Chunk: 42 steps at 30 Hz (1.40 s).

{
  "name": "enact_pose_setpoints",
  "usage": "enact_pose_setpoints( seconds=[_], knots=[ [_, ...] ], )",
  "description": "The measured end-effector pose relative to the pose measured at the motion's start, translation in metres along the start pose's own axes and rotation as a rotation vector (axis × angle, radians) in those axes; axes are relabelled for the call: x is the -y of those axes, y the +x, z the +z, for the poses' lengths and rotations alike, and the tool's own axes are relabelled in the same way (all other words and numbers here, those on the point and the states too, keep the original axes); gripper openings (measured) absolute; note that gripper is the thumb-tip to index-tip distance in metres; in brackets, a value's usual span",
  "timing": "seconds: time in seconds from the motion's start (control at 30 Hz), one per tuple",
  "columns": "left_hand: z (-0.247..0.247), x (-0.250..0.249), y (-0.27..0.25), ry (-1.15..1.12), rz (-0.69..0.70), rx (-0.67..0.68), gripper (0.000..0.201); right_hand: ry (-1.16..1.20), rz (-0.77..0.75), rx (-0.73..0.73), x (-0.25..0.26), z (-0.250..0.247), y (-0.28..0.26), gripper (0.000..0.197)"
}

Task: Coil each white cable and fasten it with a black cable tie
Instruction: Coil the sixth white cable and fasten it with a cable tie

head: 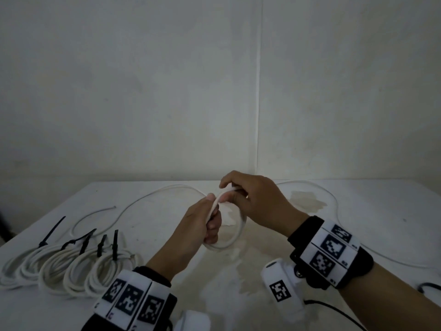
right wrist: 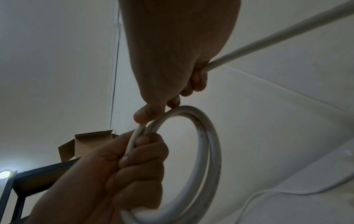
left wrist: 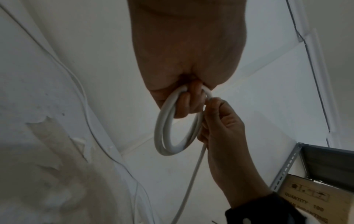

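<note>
White cable, partly coiled: a small round coil of about two turns, held in the air just above the worktop, near its middle. Both hands meet at the top of the coil.

Left hand: grip closed around the coil's strands, fingers curled through the loop, thumb on top. The left wrist view shows the loop hanging below the fingers.

Right hand: grip closed on the same cable, thumb and forefinger pinching a strand at the top of the coil, touching the left hand's thumb. In the right wrist view the free length passes out through the curled fingers toward the right, apart from the coil.

Loose remainder of the cable runs off left of the coil in a wide curve along the worktop and ends in a free tip. Another white run lies right of the coil and trails toward the worktop's near right side.

Far left of the coil, toward the near edge: a row of finished coils, overlapping one another, each bound with a black cable tie whose tail sticks up. Exact count uncertain; about five.

Both wrists carry black bands with white marker tiles. A stained patch marks the worktop just right of the right hand.
</note>
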<state>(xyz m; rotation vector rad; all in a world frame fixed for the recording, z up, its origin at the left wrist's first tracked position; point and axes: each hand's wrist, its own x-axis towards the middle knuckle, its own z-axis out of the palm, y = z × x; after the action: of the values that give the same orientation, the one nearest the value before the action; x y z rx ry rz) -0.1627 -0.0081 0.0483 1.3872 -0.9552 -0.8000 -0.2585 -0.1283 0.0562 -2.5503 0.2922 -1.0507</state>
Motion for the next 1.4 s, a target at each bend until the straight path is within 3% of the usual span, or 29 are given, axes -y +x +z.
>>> enact_pose_setpoints(
  seconds=[0.13,0.27,0.4,0.5,0.6,0.8,1.03,1.23,1.4],
  knots=[
    [0.002,-0.001,0.0,-0.037,-0.024,0.013,0.04,0.07,0.057,0.042,-0.001,0.004,-0.002,0.046],
    [0.002,-0.006,-0.002,-0.03,-0.008,-0.002,0.036,0.261,0.179,0.121,0.002,0.006,-0.004,0.02],
    [-0.001,-0.006,0.0,-0.041,0.004,-0.037,0.038,0.404,0.235,0.182,0.01,-0.001,-0.001,0.02],
    [0.0,-0.006,0.001,-0.01,0.015,-0.033,0.037,0.302,0.242,0.142,0.011,-0.003,-0.001,0.024],
    [-0.003,-0.002,0.0,0.173,0.121,-0.048,0.035,0.175,0.227,0.105,0.014,-0.006,-0.003,0.025],
    [-0.002,0.0,-0.002,0.337,0.219,-0.093,0.034,0.169,0.211,0.128,0.017,-0.01,-0.003,0.022],
    [0.006,-0.006,-0.002,0.057,0.123,-0.132,0.038,0.457,0.278,0.072,0.013,-0.013,-0.013,0.03],
    [-0.011,-0.009,0.009,-0.261,0.05,-0.246,0.037,0.351,0.335,-0.015,-0.015,-0.014,-0.023,0.022],
    [-0.033,-0.007,0.015,-0.425,0.092,-0.387,0.039,0.149,0.306,-0.066,-0.033,-0.004,-0.038,0.027]
  ],
)
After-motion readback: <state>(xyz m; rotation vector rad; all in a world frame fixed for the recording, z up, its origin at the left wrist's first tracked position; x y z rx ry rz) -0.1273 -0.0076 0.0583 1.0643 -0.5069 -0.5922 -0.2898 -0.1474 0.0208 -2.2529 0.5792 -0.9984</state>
